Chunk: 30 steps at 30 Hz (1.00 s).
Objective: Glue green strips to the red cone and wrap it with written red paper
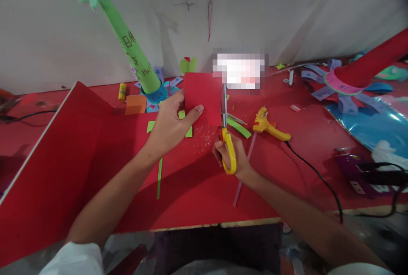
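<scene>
The left hand (172,120) pinches a red card (205,94) above the bench (197,200); at the card's right edge stand scissors (225,131), gripped by the right hand (241,154). Farther right lies a yellow glue gun (267,125).

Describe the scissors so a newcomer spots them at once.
Over the red table, find the small red sheet in the left hand. The scissors are at its right edge, in the right hand. Unlike the yellow glue gun nearby, their yellow handles carry metal blades.

Fingertips of the left hand (169,121), bar the thumb's, behind the red card (205,92)
</scene>
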Each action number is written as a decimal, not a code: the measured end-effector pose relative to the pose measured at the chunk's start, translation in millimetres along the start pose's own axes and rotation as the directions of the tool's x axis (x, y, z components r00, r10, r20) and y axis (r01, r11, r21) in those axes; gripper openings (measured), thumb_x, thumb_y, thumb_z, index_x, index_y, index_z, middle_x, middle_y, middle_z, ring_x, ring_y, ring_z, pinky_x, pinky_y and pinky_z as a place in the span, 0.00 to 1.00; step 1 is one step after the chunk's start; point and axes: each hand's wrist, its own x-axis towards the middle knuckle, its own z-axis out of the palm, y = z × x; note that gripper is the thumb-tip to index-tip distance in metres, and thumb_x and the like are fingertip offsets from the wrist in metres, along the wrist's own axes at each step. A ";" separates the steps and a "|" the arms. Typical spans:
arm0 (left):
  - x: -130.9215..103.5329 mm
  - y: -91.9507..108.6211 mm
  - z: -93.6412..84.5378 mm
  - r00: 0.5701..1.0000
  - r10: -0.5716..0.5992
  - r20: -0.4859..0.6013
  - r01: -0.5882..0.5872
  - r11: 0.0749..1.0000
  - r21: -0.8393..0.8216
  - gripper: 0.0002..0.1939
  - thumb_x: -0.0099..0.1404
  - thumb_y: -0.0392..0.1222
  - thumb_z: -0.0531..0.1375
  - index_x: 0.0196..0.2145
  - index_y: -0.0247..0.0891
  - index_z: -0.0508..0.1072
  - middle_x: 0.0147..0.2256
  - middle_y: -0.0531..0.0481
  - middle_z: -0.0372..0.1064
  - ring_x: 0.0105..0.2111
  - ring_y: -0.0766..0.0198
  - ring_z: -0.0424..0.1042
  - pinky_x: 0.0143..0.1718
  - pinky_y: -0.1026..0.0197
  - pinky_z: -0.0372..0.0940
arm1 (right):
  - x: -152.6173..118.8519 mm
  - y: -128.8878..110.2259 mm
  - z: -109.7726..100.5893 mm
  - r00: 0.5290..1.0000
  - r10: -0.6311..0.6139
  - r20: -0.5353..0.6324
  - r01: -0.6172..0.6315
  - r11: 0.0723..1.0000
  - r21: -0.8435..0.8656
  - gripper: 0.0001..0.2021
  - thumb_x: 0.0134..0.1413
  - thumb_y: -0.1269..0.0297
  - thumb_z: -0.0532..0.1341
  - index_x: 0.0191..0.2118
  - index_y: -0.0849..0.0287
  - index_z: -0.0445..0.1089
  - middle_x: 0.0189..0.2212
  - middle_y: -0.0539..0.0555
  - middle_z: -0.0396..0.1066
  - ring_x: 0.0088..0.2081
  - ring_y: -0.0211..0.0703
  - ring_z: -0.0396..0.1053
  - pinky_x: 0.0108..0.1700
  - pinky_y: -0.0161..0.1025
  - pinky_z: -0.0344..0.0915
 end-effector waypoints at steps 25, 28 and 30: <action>7.3 -18.5 -0.6 0.998 -0.057 -0.011 0.054 0.974 -0.220 0.16 0.67 0.44 0.63 0.52 0.42 0.72 0.52 0.45 0.76 0.52 0.53 0.76 0.56 0.48 0.73 | 5.6 8.7 1.8 0.998 -0.006 0.063 0.004 0.999 0.032 0.33 0.53 0.24 0.55 0.38 0.53 0.60 0.26 0.46 0.64 0.23 0.35 0.61 0.22 0.34 0.64; 6.8 -17.9 -0.3 0.997 -0.081 -0.015 0.074 0.962 -0.263 0.16 0.66 0.44 0.65 0.51 0.42 0.73 0.51 0.45 0.77 0.51 0.53 0.77 0.54 0.49 0.73 | 5.5 9.8 1.0 0.995 0.000 0.103 0.002 1.000 -0.015 0.32 0.54 0.24 0.55 0.40 0.53 0.62 0.29 0.48 0.67 0.24 0.36 0.62 0.26 0.36 0.67; 5.9 -17.1 0.4 0.996 -0.093 -0.019 0.084 0.957 -0.277 0.16 0.65 0.45 0.66 0.50 0.41 0.74 0.49 0.45 0.77 0.50 0.53 0.78 0.53 0.49 0.74 | 4.9 11.0 -0.4 0.994 0.012 0.110 -0.010 1.000 -0.019 0.31 0.55 0.26 0.55 0.39 0.53 0.62 0.28 0.47 0.66 0.23 0.35 0.61 0.24 0.35 0.65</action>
